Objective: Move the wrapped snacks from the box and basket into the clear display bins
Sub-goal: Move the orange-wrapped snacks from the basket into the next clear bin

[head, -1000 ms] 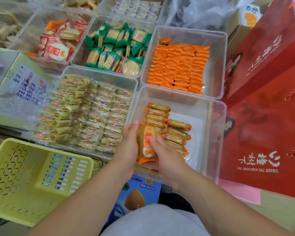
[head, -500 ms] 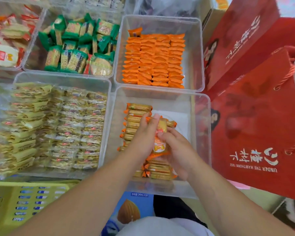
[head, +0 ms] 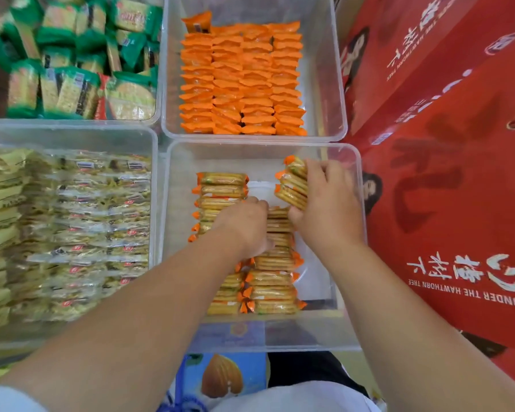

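Observation:
A clear display bin [head: 350, 162] in front of me holds two rows of orange-wrapped cracker packs [head: 272, 281]. My right hand [head: 327, 209] is inside the bin at its right side, shut on a small stack of those packs [head: 292, 185], held tilted above the right row. My left hand [head: 246, 224] rests palm down on the packs between the two rows, fingers bent; whether it grips a pack is hidden. The left row [head: 222, 185] runs toward the bin's far end.
Behind stands a clear bin of orange snack packs [head: 241, 81]. At left is a bin of yellow-wrapped snacks [head: 69, 227], with green-wrapped crackers [head: 72, 63] behind it. Red gift boxes [head: 446, 173] wall off the right side. A blue carton with an almond picture [head: 220, 379] lies below.
Both hands have moved deeper into the near bin and separated. The right hand now holds the packs at the right, the left has dropped onto the rows. The view has shifted closer and rightward.

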Available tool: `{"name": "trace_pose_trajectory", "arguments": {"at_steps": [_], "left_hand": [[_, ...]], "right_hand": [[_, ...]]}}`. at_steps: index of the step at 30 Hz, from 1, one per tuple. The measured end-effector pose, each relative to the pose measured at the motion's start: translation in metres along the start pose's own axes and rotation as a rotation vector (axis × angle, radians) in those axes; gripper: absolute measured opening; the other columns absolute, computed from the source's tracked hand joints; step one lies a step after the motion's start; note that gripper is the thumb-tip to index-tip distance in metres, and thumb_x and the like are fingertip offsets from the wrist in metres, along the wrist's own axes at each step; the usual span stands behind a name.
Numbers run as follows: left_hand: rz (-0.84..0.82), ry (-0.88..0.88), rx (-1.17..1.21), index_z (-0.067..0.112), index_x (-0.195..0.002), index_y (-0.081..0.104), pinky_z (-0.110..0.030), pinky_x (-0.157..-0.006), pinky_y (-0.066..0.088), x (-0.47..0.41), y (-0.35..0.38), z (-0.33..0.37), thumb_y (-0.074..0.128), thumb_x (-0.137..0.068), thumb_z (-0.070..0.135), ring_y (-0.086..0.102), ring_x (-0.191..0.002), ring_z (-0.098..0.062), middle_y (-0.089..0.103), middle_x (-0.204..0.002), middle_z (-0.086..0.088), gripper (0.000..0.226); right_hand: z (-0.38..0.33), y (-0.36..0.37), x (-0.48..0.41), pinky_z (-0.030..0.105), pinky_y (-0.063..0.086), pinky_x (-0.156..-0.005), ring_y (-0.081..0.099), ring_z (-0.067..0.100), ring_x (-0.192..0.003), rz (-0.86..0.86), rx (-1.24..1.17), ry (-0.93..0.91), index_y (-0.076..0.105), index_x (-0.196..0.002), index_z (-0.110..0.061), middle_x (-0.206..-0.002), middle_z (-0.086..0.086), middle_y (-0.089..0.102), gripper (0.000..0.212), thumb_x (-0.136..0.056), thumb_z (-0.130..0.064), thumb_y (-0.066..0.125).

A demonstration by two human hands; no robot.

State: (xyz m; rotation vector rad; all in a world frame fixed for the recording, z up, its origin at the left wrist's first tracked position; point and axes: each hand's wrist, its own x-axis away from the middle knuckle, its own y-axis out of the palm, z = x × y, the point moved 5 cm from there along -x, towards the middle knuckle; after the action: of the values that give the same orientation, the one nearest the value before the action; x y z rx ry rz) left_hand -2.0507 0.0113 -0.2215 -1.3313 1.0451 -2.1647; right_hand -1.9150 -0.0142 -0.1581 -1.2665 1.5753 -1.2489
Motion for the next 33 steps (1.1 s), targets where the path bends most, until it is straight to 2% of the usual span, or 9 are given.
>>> {"name": "trace_pose_trajectory", "arguments": {"at_steps": [5,11,15,18,20,24,27,30,33], "left_hand": [[0.034,0.044,-0.038,0.018,-0.145,0.046,-0.042,-0.091,0.053,0.0,0.006,-0.003,0.078,-0.085,0.046,0.06,-0.121,-0.03,0.053,-0.136,-0.004,0.074],[0.142,0.052,-0.045,0.016,-0.145,0.047,-0.043,-0.088,0.057,0.009,0.013,-0.006,0.073,-0.089,0.049,0.061,-0.123,-0.028,0.054,-0.143,-0.001,0.07],[0.264,0.05,-0.002,0.017,-0.134,0.058,-0.039,-0.082,0.055,0.022,0.012,-0.005,0.072,-0.088,0.049,0.065,-0.114,-0.028,0.057,-0.135,-0.001,0.058],[0.347,0.041,0.027,0.019,-0.124,0.063,-0.037,-0.078,0.05,0.035,0.005,-0.008,0.069,-0.087,0.051,0.063,-0.108,-0.026,0.059,-0.122,0.0,0.049],[0.384,0.027,-0.012,0.019,-0.119,0.066,-0.042,-0.086,0.048,0.045,-0.001,-0.012,0.068,-0.086,0.052,0.058,-0.11,-0.028,0.06,-0.119,-0.002,0.048],[0.556,0.01,-0.071,0.017,-0.12,0.071,-0.051,-0.098,0.04,0.074,-0.019,-0.026,0.078,-0.076,0.048,0.052,-0.121,-0.038,0.061,-0.13,-0.013,0.055],[0.658,-0.067,-0.104,0.017,-0.129,0.063,-0.057,-0.111,0.029,0.097,-0.024,-0.041,0.077,-0.074,0.05,0.041,-0.138,-0.044,0.051,-0.146,-0.019,0.066],[0.621,-0.208,-0.094,0.019,-0.15,0.042,-0.061,-0.123,0.011,0.111,-0.015,-0.059,0.072,-0.078,0.056,0.017,-0.153,-0.044,0.026,-0.164,-0.022,0.086],[0.541,-0.258,-0.078,0.016,-0.163,0.014,-0.057,-0.126,-0.001,0.116,0.0,-0.068,0.068,-0.084,0.059,-0.008,-0.157,-0.042,-0.005,-0.17,-0.024,0.105]], "right_hand": [[-0.009,0.021,-0.011,0.046,0.047,-0.09,0.042,0.029,-0.125,-0.135,0.186,-0.011,0.041,-0.146,-0.029,-0.135,-0.001,0.047,0.066,-0.086,-0.02,0.067],[-0.015,0.047,-0.015,0.044,0.051,-0.091,0.035,0.035,-0.129,-0.299,0.078,0.0,0.033,-0.154,-0.032,-0.147,0.0,0.037,0.07,-0.091,-0.006,0.051],[-0.015,0.061,-0.013,0.043,0.044,-0.101,0.028,0.037,-0.136,-0.419,0.002,0.003,0.025,-0.157,-0.029,-0.154,0.001,0.027,0.076,-0.09,-0.023,0.059],[-0.01,0.066,-0.012,0.044,0.038,-0.109,0.032,0.035,-0.134,-0.374,-0.169,0.05,0.03,-0.157,-0.024,-0.156,0.001,0.029,0.067,-0.094,-0.03,0.052],[-0.007,0.065,-0.011,0.042,0.036,-0.11,0.039,0.036,-0.131,-0.285,-0.271,0.072,0.037,-0.154,-0.02,-0.154,0.003,0.036,0.06,-0.096,-0.024,0.052],[0.0,0.067,-0.004,0.043,0.044,-0.106,0.046,0.034,-0.128,-0.146,-0.334,0.138,0.042,-0.148,-0.022,-0.151,0.009,0.031,0.062,-0.093,-0.025,0.069],[0.008,0.072,0.0,0.042,0.037,-0.111,0.037,0.035,-0.137,-0.135,-0.308,0.238,0.04,-0.149,-0.02,-0.155,0.012,0.025,0.069,-0.09,-0.036,0.072],[0.008,0.077,0.001,0.039,0.033,-0.112,0.032,0.032,-0.142,-0.117,-0.367,0.262,0.037,-0.151,-0.019,-0.158,0.012,0.025,0.068,-0.095,-0.042,0.065],[0.009,0.083,0.0,0.03,0.034,-0.104,0.044,0.025,-0.134,-0.058,-0.582,0.383,0.043,-0.148,-0.02,-0.15,0.009,0.039,0.054,-0.101,-0.043,0.053]]}}
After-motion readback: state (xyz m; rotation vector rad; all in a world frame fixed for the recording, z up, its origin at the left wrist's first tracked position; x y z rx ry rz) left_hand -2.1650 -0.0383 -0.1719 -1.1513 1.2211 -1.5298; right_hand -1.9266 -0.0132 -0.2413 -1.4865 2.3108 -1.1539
